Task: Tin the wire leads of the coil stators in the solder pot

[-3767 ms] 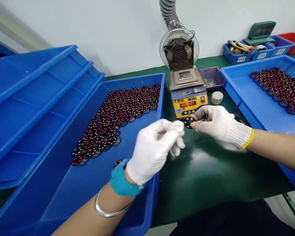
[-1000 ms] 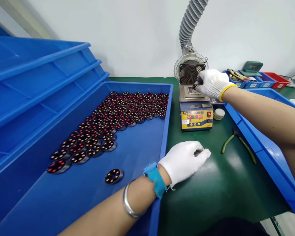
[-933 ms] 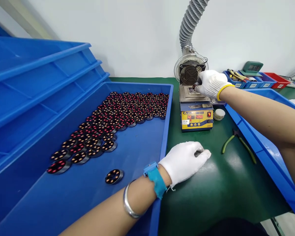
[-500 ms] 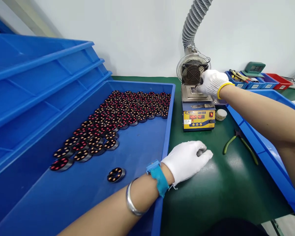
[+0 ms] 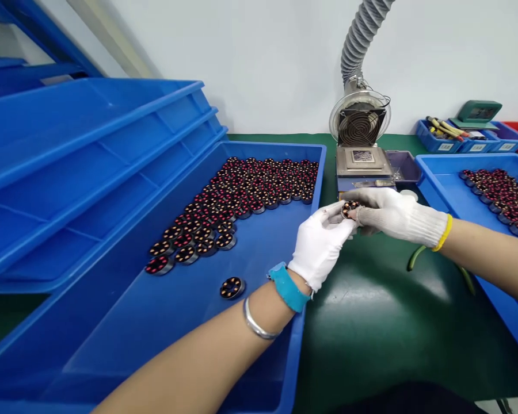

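Observation:
A small round black part with light dots [image 5: 350, 210] is held between my two gloved hands, in front of the soldering machine [image 5: 362, 161]. My left hand [image 5: 322, 241] has its fingers closed on the part's left side. From the right, my right hand [image 5: 391, 215] grips the same part, fingers wrapped round it. Inside the left blue tray [image 5: 259, 244] lie rows of similar round parts [image 5: 246, 184], some with red dots and some with light ones. One single round part [image 5: 232, 287] lies apart from them, nearer to me.
Stacked blue trays [image 5: 112, 144] rise at the left. Another blue tray [image 5: 440, 178] with round parts stands at the right. Pliers with green handles [image 5: 415, 257] lie partly hidden under my right arm. Small bins [image 5: 442, 144] stand at the back right.
My right hand has come back from the machine's top, now with a round part. My left hand has risen off the table to meet it. The view has shifted.

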Available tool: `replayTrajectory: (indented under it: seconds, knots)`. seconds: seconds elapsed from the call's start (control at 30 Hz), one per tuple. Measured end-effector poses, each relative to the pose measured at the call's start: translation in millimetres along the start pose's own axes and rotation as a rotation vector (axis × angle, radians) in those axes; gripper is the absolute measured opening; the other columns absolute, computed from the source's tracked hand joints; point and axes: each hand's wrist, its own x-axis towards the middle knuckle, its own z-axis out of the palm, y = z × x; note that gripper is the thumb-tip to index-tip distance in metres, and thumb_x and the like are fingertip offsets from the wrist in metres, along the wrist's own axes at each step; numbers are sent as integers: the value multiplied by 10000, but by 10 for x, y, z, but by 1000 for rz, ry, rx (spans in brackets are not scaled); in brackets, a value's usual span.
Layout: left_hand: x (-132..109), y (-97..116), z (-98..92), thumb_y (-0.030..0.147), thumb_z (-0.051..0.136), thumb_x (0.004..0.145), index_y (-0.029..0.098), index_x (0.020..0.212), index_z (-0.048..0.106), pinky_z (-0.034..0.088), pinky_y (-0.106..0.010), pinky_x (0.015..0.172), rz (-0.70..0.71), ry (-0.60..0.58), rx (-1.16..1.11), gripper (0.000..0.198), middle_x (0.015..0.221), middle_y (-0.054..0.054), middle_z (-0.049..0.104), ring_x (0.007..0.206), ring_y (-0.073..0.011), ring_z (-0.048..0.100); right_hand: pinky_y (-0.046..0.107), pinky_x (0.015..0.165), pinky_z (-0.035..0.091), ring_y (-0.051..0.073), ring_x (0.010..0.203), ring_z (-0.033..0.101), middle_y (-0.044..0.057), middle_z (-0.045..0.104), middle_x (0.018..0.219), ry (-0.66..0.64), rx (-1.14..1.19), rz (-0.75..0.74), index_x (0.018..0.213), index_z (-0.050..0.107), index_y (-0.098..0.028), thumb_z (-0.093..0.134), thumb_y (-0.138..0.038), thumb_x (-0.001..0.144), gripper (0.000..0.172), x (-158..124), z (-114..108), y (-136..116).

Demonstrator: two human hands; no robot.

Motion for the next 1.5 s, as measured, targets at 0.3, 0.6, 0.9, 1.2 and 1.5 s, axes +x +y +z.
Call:
replayTrajectory:
  seconds: [0.3, 0.6, 0.9, 1.2, 1.5]
  knots:
    - [45, -18, -58, 234, 725, 708, 97, 1078, 623, 546, -303, 739, -42, -31, -77, 408, 790, -28, 691, 669, -110, 644, 252, 506, 533, 146, 563, 639, 33, 690, 678, -274, 253, 175, 807, 677, -200, 711, -268, 697, 134, 124, -189, -29]
    - [41, 3, -55, 283, 704, 759, 93, 1097, 623, 540, -327, 712, -103, -133, 70, 396, 926, -95, 701, 698, -144, 660, 312, 686, 556, 168, 698, 658, 23, 662, 691, 254, -295, 74, 867, 685, -184, 672, -235, 713, 162, 810, -493, -100]
    - [40, 15, -45, 289, 674, 786, 67, 1081, 620, 523, -324, 690, -132, -207, 119, 373, 885, -99, 694, 676, -148, 651, 357, 776, 499, 223, 859, 650, 39, 637, 794, 369, -737, 27, 882, 711, -167, 572, -337, 787, 239, 1235, -485, 11]
    - [25, 13, -49, 315, 679, 780, 84, 1032, 638, 511, -321, 685, -152, -223, 134, 345, 878, -96, 700, 654, -141, 641, 345, 715, 500, 231, 805, 646, 56, 638, 751, 378, -791, -28, 832, 708, -176, 602, -385, 757, 246, 1278, -463, 105]
    - [18, 27, -33, 335, 681, 771, 94, 1002, 650, 508, -324, 688, -153, -232, 165, 334, 847, -82, 697, 656, -144, 639, 361, 747, 493, 248, 852, 649, 53, 629, 766, 366, -786, 20, 849, 709, -180, 588, -374, 772, 241, 1285, -470, 52]
